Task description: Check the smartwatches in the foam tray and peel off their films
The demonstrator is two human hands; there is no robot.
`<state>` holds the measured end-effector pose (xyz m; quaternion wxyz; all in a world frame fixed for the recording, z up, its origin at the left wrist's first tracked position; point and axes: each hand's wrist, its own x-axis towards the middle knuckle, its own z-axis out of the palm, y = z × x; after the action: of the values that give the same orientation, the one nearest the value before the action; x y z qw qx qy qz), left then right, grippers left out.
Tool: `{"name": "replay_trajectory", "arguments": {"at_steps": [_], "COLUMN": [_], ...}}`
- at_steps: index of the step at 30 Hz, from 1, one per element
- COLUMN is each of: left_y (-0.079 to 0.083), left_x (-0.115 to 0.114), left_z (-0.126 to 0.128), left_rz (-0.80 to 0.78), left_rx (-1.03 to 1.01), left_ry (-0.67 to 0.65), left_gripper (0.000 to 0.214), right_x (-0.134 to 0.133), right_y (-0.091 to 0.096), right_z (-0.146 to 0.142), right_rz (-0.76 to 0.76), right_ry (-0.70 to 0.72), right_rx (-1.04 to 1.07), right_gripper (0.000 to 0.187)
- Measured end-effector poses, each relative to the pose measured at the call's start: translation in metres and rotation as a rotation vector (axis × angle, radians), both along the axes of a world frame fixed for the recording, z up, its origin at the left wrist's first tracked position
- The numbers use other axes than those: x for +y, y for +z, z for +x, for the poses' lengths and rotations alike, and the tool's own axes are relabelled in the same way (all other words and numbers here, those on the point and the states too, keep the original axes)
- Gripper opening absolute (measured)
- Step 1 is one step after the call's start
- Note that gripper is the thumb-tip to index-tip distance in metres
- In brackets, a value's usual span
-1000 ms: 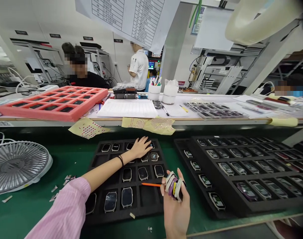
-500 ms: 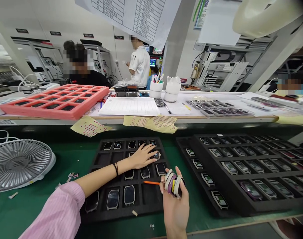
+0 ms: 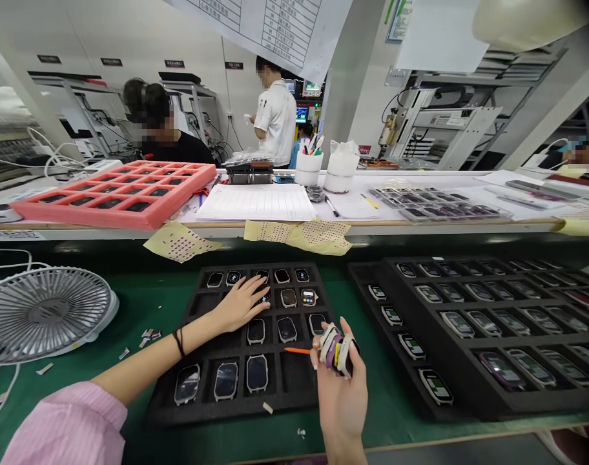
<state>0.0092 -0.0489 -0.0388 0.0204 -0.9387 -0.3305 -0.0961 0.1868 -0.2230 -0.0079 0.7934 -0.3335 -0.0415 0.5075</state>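
Observation:
My left hand (image 3: 240, 306) reaches over the black foam tray (image 3: 205, 405) with its fingers spread. Its fingertips rest on or just above a smartwatch body in the upper middle slots; which one they touch is hard to tell. Around it lie strapless watch bodies, among them a lit one (image 3: 309, 297) with coloured icons and a dark-screened one (image 3: 256, 373). My right hand (image 3: 343, 400) is closed round a stack of watch bodies (image 3: 337, 350), pale and purple, at the tray's right edge. An orange pointed stick (image 3: 297, 351) juts left from beside that hand's fingers.
More black foam trays (image 3: 478, 310) filled with watches stand on the right. A white fan (image 3: 47, 316) sits at the left, beside small paper scraps (image 3: 149, 336). The shelf behind carries a pink foam tray (image 3: 115, 219), paper sheets (image 3: 256, 203) and a pen cup (image 3: 308, 166).
My left hand has moved left from the tray's upper right slots to the upper middle. The watch at the upper right now shows coloured icons. My right hand still grips the stack.

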Motion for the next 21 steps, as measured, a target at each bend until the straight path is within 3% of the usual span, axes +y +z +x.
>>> {"name": "replay_trajectory", "arguments": {"at_steps": [6, 10, 14, 17, 21], "left_y": [0.010, 0.021, 0.016, 0.010, 0.016], "left_x": [-0.017, 0.002, 0.031, 0.038, 0.025], "left_z": [-0.024, -0.035, -0.049, -0.060, -0.070], "left_rz": [-0.094, -0.093, 0.022, 0.059, 0.034], "left_rx": [-0.027, -0.107, -0.064, -0.002, 0.000], "left_ry": [-0.077, 0.092, 0.262, 0.283, 0.205], "left_gripper": [0.045, 0.047, 0.050, 0.049, 0.048], "right_x": [0.001, 0.001, -0.001, -0.002, -0.002], "right_y": [-0.001, 0.001, 0.001, -0.001, -0.003], "right_z": [-0.002, -0.003, -0.002, -0.001, 0.000], "right_rz": [-0.027, -0.052, -0.061, -0.071, -0.075], "right_ry": [0.018, 0.020, 0.033, 0.029, 0.029], "right_rx": [0.016, -0.011, -0.055, -0.077, -0.072], "right_gripper": [0.040, 0.043, 0.043, 0.042, 0.044]}}
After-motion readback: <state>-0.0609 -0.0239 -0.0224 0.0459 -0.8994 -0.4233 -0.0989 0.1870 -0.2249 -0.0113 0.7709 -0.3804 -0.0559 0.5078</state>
